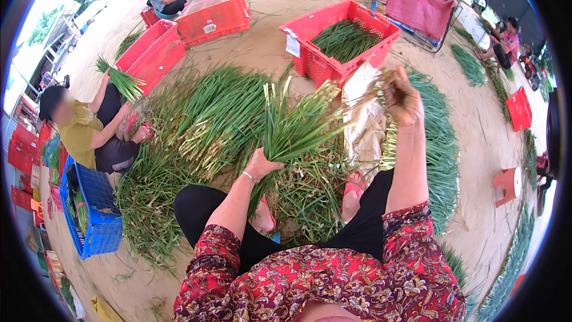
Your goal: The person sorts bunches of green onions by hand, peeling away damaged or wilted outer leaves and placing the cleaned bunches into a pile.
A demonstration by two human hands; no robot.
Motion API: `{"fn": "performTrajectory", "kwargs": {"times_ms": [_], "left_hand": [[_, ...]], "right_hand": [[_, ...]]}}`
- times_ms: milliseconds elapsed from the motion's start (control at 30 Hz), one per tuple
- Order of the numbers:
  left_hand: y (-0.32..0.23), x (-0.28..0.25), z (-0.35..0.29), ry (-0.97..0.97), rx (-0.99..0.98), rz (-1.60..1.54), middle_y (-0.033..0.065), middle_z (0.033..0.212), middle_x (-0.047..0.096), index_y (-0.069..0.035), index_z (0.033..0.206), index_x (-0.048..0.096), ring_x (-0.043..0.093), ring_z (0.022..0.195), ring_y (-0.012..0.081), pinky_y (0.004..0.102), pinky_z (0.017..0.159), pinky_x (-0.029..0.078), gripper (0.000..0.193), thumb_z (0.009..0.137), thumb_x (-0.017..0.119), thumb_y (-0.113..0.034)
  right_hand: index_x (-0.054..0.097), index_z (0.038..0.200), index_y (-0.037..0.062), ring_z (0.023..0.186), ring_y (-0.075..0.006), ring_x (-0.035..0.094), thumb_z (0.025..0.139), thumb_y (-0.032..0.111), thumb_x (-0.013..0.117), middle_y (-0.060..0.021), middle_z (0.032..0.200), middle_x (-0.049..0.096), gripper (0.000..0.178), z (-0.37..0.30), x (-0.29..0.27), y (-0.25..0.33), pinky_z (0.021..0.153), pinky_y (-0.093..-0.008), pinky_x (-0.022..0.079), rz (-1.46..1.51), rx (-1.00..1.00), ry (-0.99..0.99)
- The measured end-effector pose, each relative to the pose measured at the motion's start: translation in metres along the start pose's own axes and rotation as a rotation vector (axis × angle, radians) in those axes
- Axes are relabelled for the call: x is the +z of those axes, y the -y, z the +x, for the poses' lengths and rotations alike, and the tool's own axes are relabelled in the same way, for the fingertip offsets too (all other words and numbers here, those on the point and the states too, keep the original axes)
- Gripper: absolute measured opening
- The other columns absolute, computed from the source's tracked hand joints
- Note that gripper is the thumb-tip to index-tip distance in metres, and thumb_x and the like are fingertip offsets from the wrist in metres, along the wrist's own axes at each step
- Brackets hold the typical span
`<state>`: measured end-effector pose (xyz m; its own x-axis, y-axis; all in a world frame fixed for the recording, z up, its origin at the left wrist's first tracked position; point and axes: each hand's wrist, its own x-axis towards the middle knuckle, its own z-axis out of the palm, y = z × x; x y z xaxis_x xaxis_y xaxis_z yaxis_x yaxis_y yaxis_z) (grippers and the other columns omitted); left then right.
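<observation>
"Left of centre, what is awaiting work?"

"A heap of green stalks (220, 98) is lying on the ground, probably forming the part left to do. Just right of it, the left hand (262, 165) is gripping a bunch (298, 122) above leafy litter (316, 188)."

"Which way is the bunch pointing?"

"Its long axis is running obliquely: leafy ends are trailing lower left, pale ends are fanning toward the upper right."

"And farther right?"

"Beyond the bunch, a red crate (314, 64) is holding stalks, possibly finished ones. The right hand (403, 100) is pinching dry wisps (376, 86); blur is hiding the exact fingertip contact. Cleaning is seemingly going on midway. Rightmost, a row of stalks (440, 161) is lying, its stage remaining unclear."
</observation>
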<state>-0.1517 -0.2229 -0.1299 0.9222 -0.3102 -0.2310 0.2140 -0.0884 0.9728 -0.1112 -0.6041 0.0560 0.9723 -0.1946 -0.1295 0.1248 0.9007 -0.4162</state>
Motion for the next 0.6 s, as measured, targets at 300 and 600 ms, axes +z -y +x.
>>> {"fn": "performTrajectory", "kwargs": {"times_ms": [300, 600], "left_hand": [[0.011, -0.012, -0.001, -0.114, 0.000, -0.356, 0.0098, 0.089, 0.070, -0.001, 0.100, 0.065, 0.065, 0.072, 0.0196, 0.0333, 0.064, 0.053, 0.032, 0.070, 0.072, 0.007], [-0.023, 0.014, -0.015, -0.031, -0.051, -0.417, 0.0094, 0.081, 0.065, 0.000, 0.099, 0.060, 0.066, 0.066, 0.0224, 0.0340, 0.059, 0.055, 0.029, 0.073, 0.069, 0.010]], "right_hand": [[0.059, 0.119, -0.0037, 0.078, -0.0189, 0.064, 0.086, 0.014, 0.061, -0.0120, 0.101, 0.064, 0.037, -0.002, -0.012, -0.033, 0.068, -0.0273, 0.055, -0.539, 0.307, 0.473], [0.068, 0.108, 0.0014, 0.067, -0.0135, 0.066, 0.081, 0.021, 0.073, -0.0085, 0.076, 0.068, 0.033, -0.027, 0.004, -0.132, 0.066, -0.0310, 0.053, -1.527, -0.026, 0.530]]}}
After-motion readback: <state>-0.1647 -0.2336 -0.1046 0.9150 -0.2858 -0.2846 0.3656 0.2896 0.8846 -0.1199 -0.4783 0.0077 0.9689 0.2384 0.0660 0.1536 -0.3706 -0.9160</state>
